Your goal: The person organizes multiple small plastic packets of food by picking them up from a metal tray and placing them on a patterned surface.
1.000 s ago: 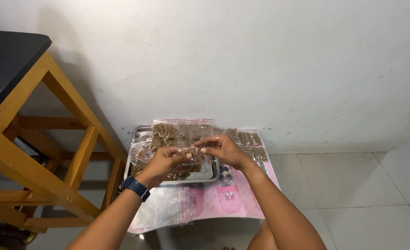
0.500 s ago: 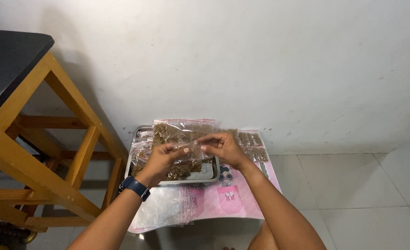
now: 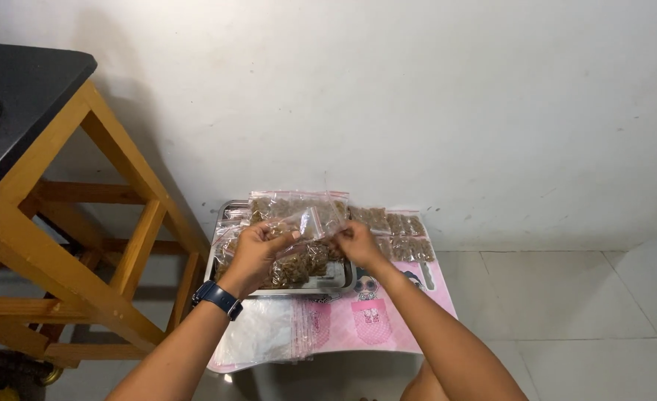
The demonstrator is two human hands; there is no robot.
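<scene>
Both hands work over a metal tray [image 3: 224,276] low in the frame, approx centre. Left hand [image 3: 258,252] and right hand [image 3: 354,243] each pinch one end of a small clear zip bag [image 3: 308,220] w/ brown bits inside, held up just above the tray; left thumb and fingers pressed together on its 9 o'clock edge, right fingers closed on the 3 o'clock edge. Whether the bag's seal is open or closed can't be told at this res. Behind it, toward 12 o'clock, more filled bags [image 3: 269,204] lean up over the tray's back rim, and loose brown stuff [image 3: 291,271] sits in the tray under the hands. At 3 o'clock of the tray a row of filled packets [image 3: 403,226] lies flat, near the wall [image 3: 417,96]. The tray and packets rest on a pink sheet [image 3: 388,327] w/ a cartoon print, spread on a low surface, prob. a small stool or box, hard to say. At 7 o'clock of the tray a stack of empty clear bags [image 3: 265,334] lies on the sheet. A dark wristwatch [image 3: 217,298] is on the left wrist. Far at 9 o'clock stands a wooden desk [image 3: 83,223] w/ a black top; tiled floor [image 3: 581,312] at 4 o'clock.
</scene>
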